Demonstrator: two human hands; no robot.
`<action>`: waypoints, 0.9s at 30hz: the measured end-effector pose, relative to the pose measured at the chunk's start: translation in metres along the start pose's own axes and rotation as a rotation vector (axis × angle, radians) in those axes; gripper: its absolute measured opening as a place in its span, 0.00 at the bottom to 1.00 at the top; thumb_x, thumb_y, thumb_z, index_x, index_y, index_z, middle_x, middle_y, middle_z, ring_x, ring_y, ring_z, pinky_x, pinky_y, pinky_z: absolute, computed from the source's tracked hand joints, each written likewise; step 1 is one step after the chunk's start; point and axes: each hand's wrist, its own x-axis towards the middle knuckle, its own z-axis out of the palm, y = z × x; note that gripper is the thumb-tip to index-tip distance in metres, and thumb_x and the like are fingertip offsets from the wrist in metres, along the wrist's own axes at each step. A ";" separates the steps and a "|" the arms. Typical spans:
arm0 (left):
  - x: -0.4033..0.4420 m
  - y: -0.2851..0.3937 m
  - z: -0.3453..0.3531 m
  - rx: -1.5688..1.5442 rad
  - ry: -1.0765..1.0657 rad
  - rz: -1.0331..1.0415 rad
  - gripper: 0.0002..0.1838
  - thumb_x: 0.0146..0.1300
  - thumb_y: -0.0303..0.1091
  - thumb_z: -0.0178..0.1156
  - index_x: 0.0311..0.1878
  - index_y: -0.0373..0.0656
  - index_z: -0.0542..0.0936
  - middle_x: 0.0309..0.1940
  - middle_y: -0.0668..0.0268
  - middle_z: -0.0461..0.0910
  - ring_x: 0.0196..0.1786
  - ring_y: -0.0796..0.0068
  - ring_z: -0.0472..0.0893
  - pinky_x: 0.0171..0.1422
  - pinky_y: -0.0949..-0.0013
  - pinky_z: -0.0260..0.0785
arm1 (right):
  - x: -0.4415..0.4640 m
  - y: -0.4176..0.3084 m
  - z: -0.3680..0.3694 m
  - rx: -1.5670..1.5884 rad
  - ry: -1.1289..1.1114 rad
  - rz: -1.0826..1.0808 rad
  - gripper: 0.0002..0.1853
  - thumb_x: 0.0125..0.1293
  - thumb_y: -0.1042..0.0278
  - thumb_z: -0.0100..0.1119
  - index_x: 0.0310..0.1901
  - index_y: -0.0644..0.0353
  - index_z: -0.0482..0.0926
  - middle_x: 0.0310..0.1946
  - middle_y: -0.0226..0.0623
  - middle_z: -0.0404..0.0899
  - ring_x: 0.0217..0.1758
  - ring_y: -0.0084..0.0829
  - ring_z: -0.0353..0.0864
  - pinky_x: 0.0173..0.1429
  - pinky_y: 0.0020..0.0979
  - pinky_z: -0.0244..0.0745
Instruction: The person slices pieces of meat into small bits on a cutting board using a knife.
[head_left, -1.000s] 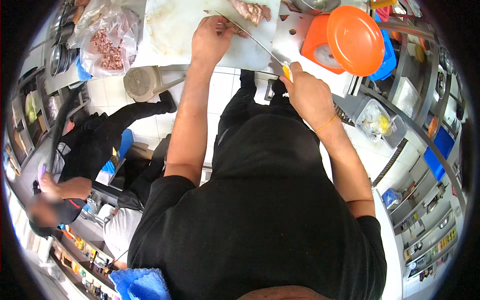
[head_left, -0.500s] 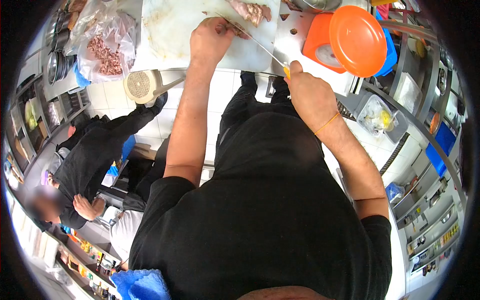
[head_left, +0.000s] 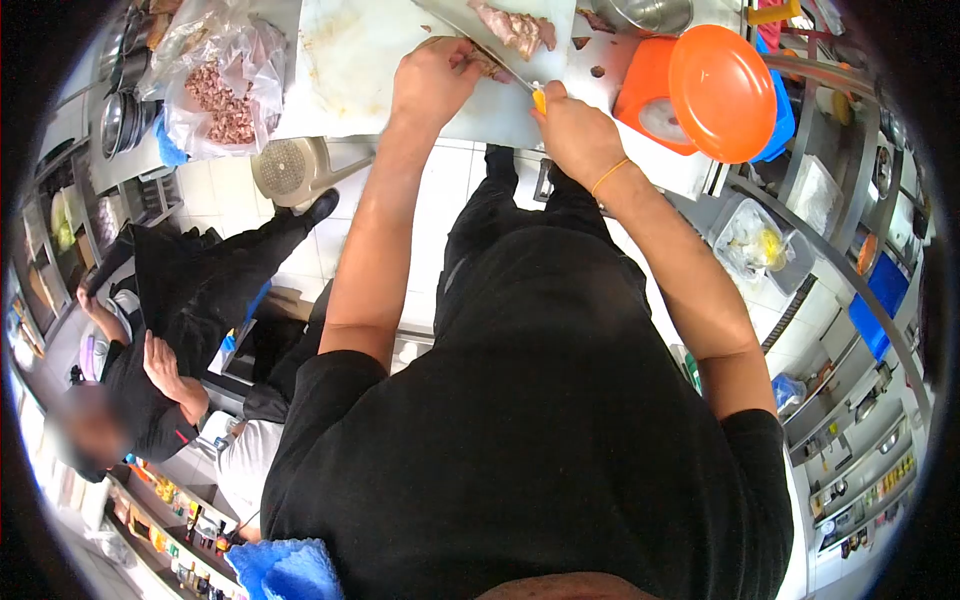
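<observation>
On the board [head_left: 350, 75], toward its right edge, the left hand [head_left: 432, 85] grips meat [head_left: 488, 68], the right hand [head_left: 580, 140] a knife [head_left: 484, 50]. Slicing seems in hand; another stroke needs steady holding.

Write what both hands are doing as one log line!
left hand: touching small meat piece | right hand: gripping knife | bigger meat piece: on white board | chopped meat: in clear bag

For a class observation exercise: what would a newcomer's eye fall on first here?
Probably the round orange plastic dish on an orange scale, right of the white cutting board. Next comes the right hand, gripping a yellow-handled steel knife over that board, the left hand at brownish meat beside it.
</observation>
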 end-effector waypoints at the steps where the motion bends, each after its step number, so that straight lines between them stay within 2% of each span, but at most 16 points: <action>1: -0.001 0.002 -0.002 -0.007 -0.018 -0.016 0.15 0.62 0.37 0.75 0.49 0.40 0.89 0.44 0.60 0.90 0.46 0.65 0.91 0.54 0.63 0.84 | -0.002 0.000 -0.004 -0.005 -0.002 0.002 0.16 0.81 0.59 0.54 0.51 0.68 0.74 0.35 0.56 0.88 0.40 0.56 0.91 0.47 0.55 0.83; 5: -0.003 -0.003 0.001 -0.107 0.009 -0.078 0.14 0.60 0.36 0.78 0.46 0.41 0.88 0.42 0.61 0.90 0.45 0.65 0.91 0.54 0.63 0.84 | -0.030 -0.011 -0.035 -0.022 -0.024 0.011 0.15 0.80 0.60 0.55 0.48 0.68 0.74 0.32 0.54 0.88 0.38 0.55 0.91 0.45 0.54 0.84; 8: -0.004 -0.004 0.003 -0.075 0.036 -0.048 0.14 0.59 0.35 0.78 0.45 0.41 0.88 0.41 0.60 0.90 0.45 0.65 0.91 0.54 0.63 0.84 | -0.056 -0.009 -0.045 -0.078 -0.044 0.025 0.17 0.79 0.57 0.59 0.50 0.66 0.72 0.28 0.53 0.86 0.33 0.55 0.89 0.38 0.52 0.83; 11: -0.007 0.002 0.001 -0.066 0.054 -0.039 0.13 0.59 0.35 0.78 0.44 0.41 0.88 0.40 0.62 0.89 0.44 0.65 0.91 0.52 0.62 0.83 | -0.067 -0.007 -0.042 -0.104 -0.056 0.037 0.17 0.79 0.57 0.60 0.50 0.66 0.72 0.26 0.51 0.86 0.31 0.54 0.89 0.36 0.51 0.83; 17: -0.004 -0.002 0.003 0.015 0.055 0.028 0.12 0.59 0.35 0.77 0.43 0.41 0.88 0.40 0.62 0.90 0.43 0.61 0.90 0.50 0.60 0.83 | -0.043 0.000 -0.014 -0.091 -0.021 0.007 0.18 0.79 0.56 0.59 0.50 0.67 0.72 0.27 0.52 0.86 0.32 0.54 0.89 0.38 0.52 0.84; 20: -0.003 -0.005 0.003 0.002 0.054 0.050 0.12 0.61 0.35 0.77 0.45 0.40 0.88 0.41 0.62 0.90 0.41 0.66 0.91 0.50 0.64 0.83 | -0.024 0.009 0.013 -0.063 0.007 0.021 0.19 0.79 0.56 0.58 0.50 0.67 0.71 0.28 0.53 0.87 0.33 0.55 0.89 0.38 0.52 0.84; 23: -0.002 -0.005 0.001 0.053 0.032 0.072 0.13 0.61 0.36 0.77 0.46 0.40 0.88 0.40 0.63 0.90 0.42 0.66 0.91 0.49 0.64 0.83 | -0.008 0.002 0.016 -0.022 -0.011 0.061 0.19 0.79 0.56 0.58 0.51 0.68 0.72 0.30 0.55 0.87 0.35 0.56 0.90 0.41 0.54 0.84; 26: -0.002 -0.003 -0.003 0.051 -0.006 0.057 0.15 0.62 0.36 0.77 0.47 0.39 0.88 0.42 0.62 0.90 0.45 0.67 0.92 0.51 0.65 0.84 | 0.007 -0.008 0.002 0.026 0.003 0.012 0.16 0.79 0.59 0.56 0.49 0.68 0.74 0.36 0.57 0.88 0.41 0.59 0.90 0.49 0.56 0.84; 27: -0.003 -0.003 -0.003 0.003 0.007 0.048 0.14 0.61 0.35 0.77 0.47 0.40 0.88 0.42 0.62 0.90 0.45 0.66 0.91 0.51 0.64 0.84 | 0.007 -0.010 -0.004 0.015 0.012 -0.001 0.18 0.79 0.58 0.57 0.50 0.68 0.74 0.35 0.58 0.88 0.40 0.58 0.90 0.48 0.55 0.83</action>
